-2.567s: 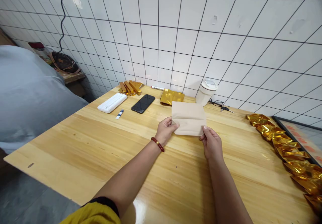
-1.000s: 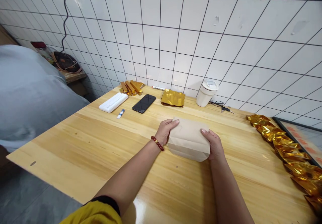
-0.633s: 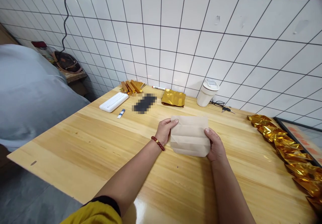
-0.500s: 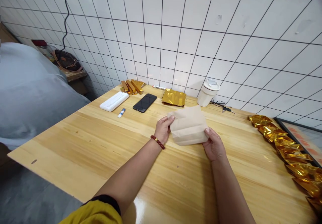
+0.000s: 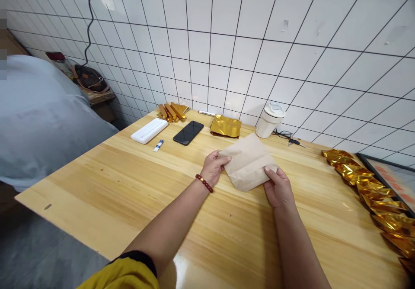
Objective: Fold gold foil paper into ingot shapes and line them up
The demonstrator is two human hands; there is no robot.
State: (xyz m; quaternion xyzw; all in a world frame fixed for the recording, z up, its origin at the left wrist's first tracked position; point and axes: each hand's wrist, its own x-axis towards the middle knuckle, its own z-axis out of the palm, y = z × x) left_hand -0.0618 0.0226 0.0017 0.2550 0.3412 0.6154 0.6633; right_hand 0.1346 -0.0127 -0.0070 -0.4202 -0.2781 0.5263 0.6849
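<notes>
A creased sheet of brownish paper point(image 5: 249, 161) is stretched between my two hands above the wooden table point(image 5: 155, 211). My left hand point(image 5: 214, 166) pinches its left edge, thumb on top and fingers underneath. On the other side my right hand point(image 5: 278, 186) grips the lower right edge the same way. A beaded bracelet point(image 5: 204, 183) circles my left wrist. Just beyond the paper lies a flat gold foil packet point(image 5: 226, 126). Whether the paper is a single sheet or folded double, I cannot tell.
Behind my left hand lie a black phone point(image 5: 188, 133), a white power bank point(image 5: 149, 130), a small blue-and-white tube point(image 5: 158, 146) and gold foil strips point(image 5: 172, 112). A white cup point(image 5: 270, 120), glasses point(image 5: 282, 133) and keys point(image 5: 296, 142) sit by the wall. Folded gold foil pieces point(image 5: 372, 194) line the right.
The paper has turned clockwise, its lower corner now pointing down. My left thumb reaches farther over it, and my right hand has shifted slightly right. The view has moved a little.
</notes>
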